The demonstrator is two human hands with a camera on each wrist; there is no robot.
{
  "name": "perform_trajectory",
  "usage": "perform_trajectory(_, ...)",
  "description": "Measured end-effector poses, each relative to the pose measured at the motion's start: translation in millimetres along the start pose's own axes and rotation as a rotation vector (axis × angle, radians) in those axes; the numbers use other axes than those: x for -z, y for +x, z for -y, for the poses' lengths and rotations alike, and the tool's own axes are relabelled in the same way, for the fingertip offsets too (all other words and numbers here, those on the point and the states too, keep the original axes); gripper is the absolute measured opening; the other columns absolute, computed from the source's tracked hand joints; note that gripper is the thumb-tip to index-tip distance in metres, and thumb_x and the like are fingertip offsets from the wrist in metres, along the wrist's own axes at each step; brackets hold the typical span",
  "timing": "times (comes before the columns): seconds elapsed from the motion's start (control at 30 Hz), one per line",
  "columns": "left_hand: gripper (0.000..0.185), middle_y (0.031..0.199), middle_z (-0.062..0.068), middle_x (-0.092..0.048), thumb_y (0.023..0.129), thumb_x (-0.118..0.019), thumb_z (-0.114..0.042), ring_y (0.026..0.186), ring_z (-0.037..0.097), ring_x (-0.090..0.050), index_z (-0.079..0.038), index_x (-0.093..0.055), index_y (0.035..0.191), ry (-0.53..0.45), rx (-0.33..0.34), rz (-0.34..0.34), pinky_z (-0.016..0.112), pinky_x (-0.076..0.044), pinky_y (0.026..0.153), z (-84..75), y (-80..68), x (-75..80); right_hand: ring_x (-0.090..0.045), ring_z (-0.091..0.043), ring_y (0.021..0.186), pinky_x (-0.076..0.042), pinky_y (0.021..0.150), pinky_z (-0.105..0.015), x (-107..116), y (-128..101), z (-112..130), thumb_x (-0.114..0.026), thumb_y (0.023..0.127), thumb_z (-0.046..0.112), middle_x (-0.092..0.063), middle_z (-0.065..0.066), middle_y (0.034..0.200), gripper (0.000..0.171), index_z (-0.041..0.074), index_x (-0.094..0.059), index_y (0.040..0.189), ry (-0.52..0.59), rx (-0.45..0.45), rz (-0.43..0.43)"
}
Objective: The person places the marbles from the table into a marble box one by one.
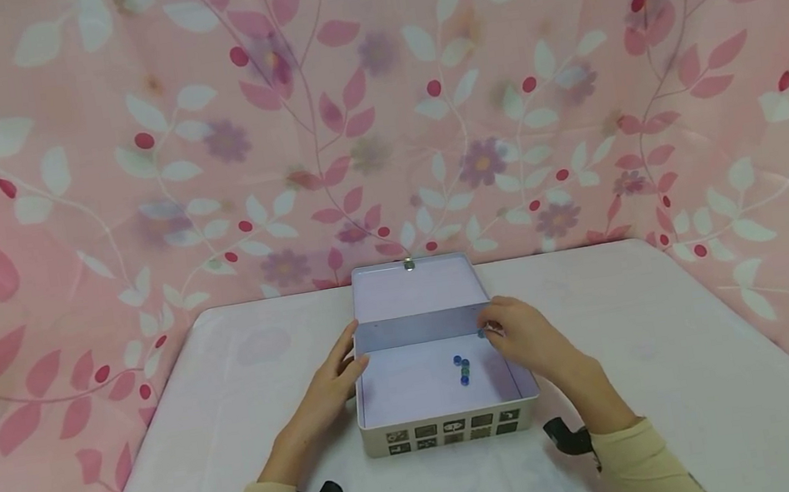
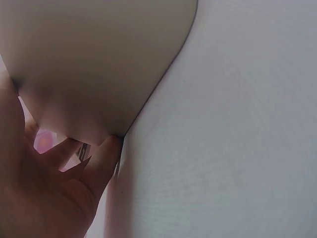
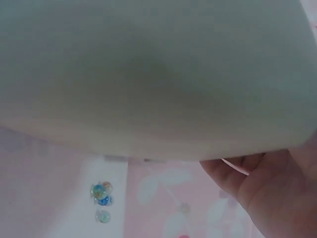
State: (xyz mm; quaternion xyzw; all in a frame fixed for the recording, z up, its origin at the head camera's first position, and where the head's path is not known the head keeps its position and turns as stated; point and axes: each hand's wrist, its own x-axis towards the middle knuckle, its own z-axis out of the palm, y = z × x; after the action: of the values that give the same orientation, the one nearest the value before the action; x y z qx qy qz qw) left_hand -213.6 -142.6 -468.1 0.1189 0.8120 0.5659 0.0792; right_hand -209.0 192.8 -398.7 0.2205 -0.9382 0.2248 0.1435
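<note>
Beige long sleeves, black wrist mounts, seemingly strapped, on both bare hands.

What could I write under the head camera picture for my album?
Two hands at an open tin box: left hand on its side, right hand pinching a blue marble above three others.

Tin box [image 1: 450, 427]: pale lilac interior, white outer wall with a row of small dark picture panels. Marbles [image 1: 462, 370]: blue and green. Table [image 1: 685, 373]: plain white. Backdrop curtain [image 1: 123, 149]: pink, with white and rose leaves, red berries, faded purple flowers. Sleeves [image 1: 640, 459]: beige.
</note>
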Motion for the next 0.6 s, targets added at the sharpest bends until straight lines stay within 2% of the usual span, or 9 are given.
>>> perform_trajectory(0.17, 0.068, 0.165, 0.004, -0.024, 0.099, -0.051, -0.057, 0.147, 0.035, -0.036, -0.046, -0.016, 0.157, -0.003, -0.006, 0.004, 0.058, -0.045, 0.107, 0.1, -0.2, -0.2, -0.059, -0.013, 0.084, -0.056, 0.077, -0.033, -6, 0, 2, -0.07, 0.085, 0.0, -0.065, 0.001, 0.089, 0.012, 0.012, -0.071, 0.089, -0.008, 0.016, 0.024)
perform_trajectory(0.47, 0.069, 0.164, 0.0, -0.025, 0.098, -0.051, -0.059, 0.148, 0.033, -0.036, -0.047, -0.017, 0.156, -0.002, 0.008, -0.001, 0.057, -0.046, 0.107, -1.9, -1.2, -0.9, -0.058, -0.013, 0.079, -0.055, 0.072, -0.031, -21, 0, 8, -0.073, 0.083, -0.001, -0.064, 0.0, 0.084, 0.01, 0.007, -0.072, 0.088, -0.029, 0.078, 0.046)
perform_trajectory(0.6, 0.07, 0.165, 0.0, -0.024, 0.097, -0.051, -0.059, 0.147, 0.032, -0.036, -0.047, -0.016, 0.156, -0.002, 0.006, -0.001, 0.056, -0.046, 0.107, -1.9, -0.7, -0.2, -0.061, -0.017, 0.082, -0.056, 0.073, -0.032, -32, -3, 12, -0.072, 0.081, -0.002, -0.065, -0.002, 0.086, 0.011, 0.006, -0.072, 0.089, -0.11, 0.147, 0.056)
